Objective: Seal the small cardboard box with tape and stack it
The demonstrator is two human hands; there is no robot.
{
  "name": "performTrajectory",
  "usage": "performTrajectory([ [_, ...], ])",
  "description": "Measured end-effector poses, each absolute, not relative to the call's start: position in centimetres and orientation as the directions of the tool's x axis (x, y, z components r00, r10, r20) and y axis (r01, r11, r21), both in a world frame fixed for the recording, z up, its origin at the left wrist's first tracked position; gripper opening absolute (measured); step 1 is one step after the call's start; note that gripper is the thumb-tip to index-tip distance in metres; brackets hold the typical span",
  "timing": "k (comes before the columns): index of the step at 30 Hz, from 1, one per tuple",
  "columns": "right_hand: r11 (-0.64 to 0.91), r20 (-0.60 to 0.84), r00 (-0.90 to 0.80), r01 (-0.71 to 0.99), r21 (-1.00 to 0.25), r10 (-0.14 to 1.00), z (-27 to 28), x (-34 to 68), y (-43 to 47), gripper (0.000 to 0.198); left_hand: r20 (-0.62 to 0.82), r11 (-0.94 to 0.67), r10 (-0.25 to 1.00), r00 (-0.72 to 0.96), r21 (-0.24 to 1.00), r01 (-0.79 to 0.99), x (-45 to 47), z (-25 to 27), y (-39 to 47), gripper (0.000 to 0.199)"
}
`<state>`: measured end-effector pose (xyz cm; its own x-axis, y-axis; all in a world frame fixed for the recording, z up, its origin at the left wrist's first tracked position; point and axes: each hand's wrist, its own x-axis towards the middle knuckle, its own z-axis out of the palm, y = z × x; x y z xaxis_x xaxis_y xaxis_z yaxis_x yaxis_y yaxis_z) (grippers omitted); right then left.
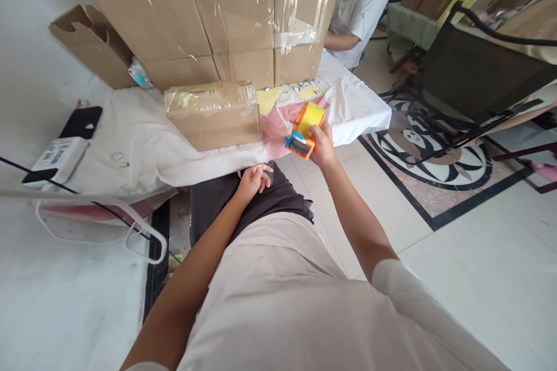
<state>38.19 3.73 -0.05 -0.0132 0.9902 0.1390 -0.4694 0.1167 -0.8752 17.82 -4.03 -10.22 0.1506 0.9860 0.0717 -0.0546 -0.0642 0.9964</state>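
Observation:
My right hand (pixel 321 144) grips an orange and blue tape dispenser (pixel 300 144) loaded with a yellow roll of tape (pixel 310 118), held just past the table's front edge. Low over my dark-clothed lap, my left hand (pixel 256 181) is empty, its fingers loosely bent and apart. In front of it a small cardboard box (pixel 217 124) sits on the cloth-covered table (pixel 143 142), with clear tape across its top. Behind that box rises a stack of cardboard boxes (pixel 235 23) with shiny clear tape over their faces.
An open carton (pixel 93 46), a black phone (pixel 80 123) and a white device (pixel 58 159) lie to the left. A white curved bar (pixel 148 220) juts in below them. Behind the stack is another person in a white shirt (pixel 369 0). A dark chair (pixel 474 75) stands right.

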Motion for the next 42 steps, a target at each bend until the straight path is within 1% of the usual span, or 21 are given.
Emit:
performTrajectory([
  [2,0.219,0.236,-0.003,-0.36,-0.907,0.972,0.8,38.5,9.9,0.024,0.07,-0.063,0.986,0.15,0.997,-0.046,17.8,-9.9,-4.0,0.083],
  [3,0.237,0.241,0.018,-0.277,-0.931,0.97,1.1,38.5,12.6,0.025,0.067,-0.062,0.987,0.148,0.997,-0.04,17.8,-9.8,-4.1,0.082],
  [6,0.158,0.153,0.1,-0.045,-0.986,0.983,1.3,38.2,17.3,0.022,0.053,-0.051,0.989,0.137,0.999,-0.015,17.7,-9.3,-4.2,0.081],
  [8,0.161,0.157,0.149,-0.015,-0.987,0.976,0.5,37.6,16.9,0.022,0.039,-0.04,0.991,0.128,0.999,0.007,17.7,-9.1,-4.2,0.074],
  [9,0.203,0.195,0.185,-0.024,-0.979,0.963,-0.4,37.2,15.5,0.024,0.033,-0.036,0.992,0.122,0.999,0.019,17.6,-9.0,-4.2,0.068],
  [11,0.307,0.289,0.29,-0.018,-0.952,0.912,-2.8,36.1,11.2,0.031,0.024,-0.029,0.993,0.112,0.999,0.036,17.6,-8.9,-4.2,0.055],
  [12,0.397,0.373,0.357,0.008,-0.918,0.856,-4.4,35.5,8.6,0.035,0.021,-0.026,0.994,0.11,0.999,0.041,17.6,-8.9,-4.2,0.05],
  [13,0.447,0.43,0.37,0.043,-0.893,0.823,-5.9,34.7,6.0,0.038,0.017,-0.022,0.994,0.112,0.999,0.044,17.6,-9.0,-4.1,0.046],
  [15,0.417,0.419,0.267,0.068,-0.906,0.868,-8.7,33.2,1.4,0.035,0.008,-0.013,0.993,0.115,0.999,0.046,17.6,-9.3,-4.1,0.042],
  [16,0.387,0.391,0.06,0.067,-0.92,0.918,-9.7,32.5,-0.3,0.034,0.002,-0.007,0.993,0.117,0.999,0.048,17.5,-9.5,-4.1,0.041],
  [17,0.358,0.352,-0.087,0.069,-0.931,0.932,-10.3,31.9,-1.5,0.033,-0.005,-0.001,0.993,0.119,0.999,0.051,17.5,-9.7,-4.2,0.041],
  [18,0.34,0.321,-0.193,0.073,-0.938,0.927,-10.7,31.4,-2.2,0.031,-0.011,0.004,0.992,0.123,0.998,0.057,17.4,-10.0,-4.2,0.041],
  [19,0.339,0.312,-0.244,0.076,-0.938,0.918,-10.7,31.0,-2.5,0.029,-0.018,0.01,0.992,0.127,0.998,0.065,17.3,-10.1,-4.2,0.042],
  [24,0.464,0.457,-0.089,0.095,-0.881,0.885,-9.9,30.5,-1.8,0.025,-0.023,0.011,0.996,0.089,0.992,0.124,16.8,-10.5,-3.7,0.038],
  [28,0.494,0.494,-0.03,0.11,-0.862,0.869,-10.1,30.9,-2.0,0.026,-0.008,0.002,0.999,0.039,0.989,0.15,17.1,-10.6,-3.3,0.031],
  [31,0.468,0.47,-0.004,0.109,-0.877,0.882,-10.3,31.3,-2.1,0.027,-0.062,0.053,0.997,0.051,0.986,0.158,17.1,-10.7,-3.4,0.046],
  [33,0.408,0.411,0.014,0.09,-0.909,0.912,-10.4,31.6,-1.9,0.028,-0.114,0.104,0.992,0.048,0.981,0.165,16.8,-10.6,-3.4,0.06],
  [34,0.372,0.375,0.022,0.075,-0.925,0.927,-10.5,31.7,-1.6,0.03,-0.134,0.125,0.99,0.048,0.978,0.169,16.6,-10.5,-3.5,0.062],
  [35,0.337,0.339,0.029,0.059,-0.94,0.94,-10.6,31.8,-1.4,0.032,-0.148,0.137,0.987,0.055,0.975,0.175,16.4,-10.5,-3.5,0.058],
  [39,0.221,0.221,0.0,-0.02,-0.975,0.975,-11.7,31.8,-0.1,0.041,-0.166,0.131,0.976,0.145,0.966,0.221,16.2,-10.4,-3.6,0.028],
  [42,0.143,0.144,-0.001,-0.09,-0.986,0.99,-12.5,31.7,0.5,0.045,-0.184,0.12,0.957,0.222,0.954,0.273,16.5,-10.6,-3.7,0.024],
])
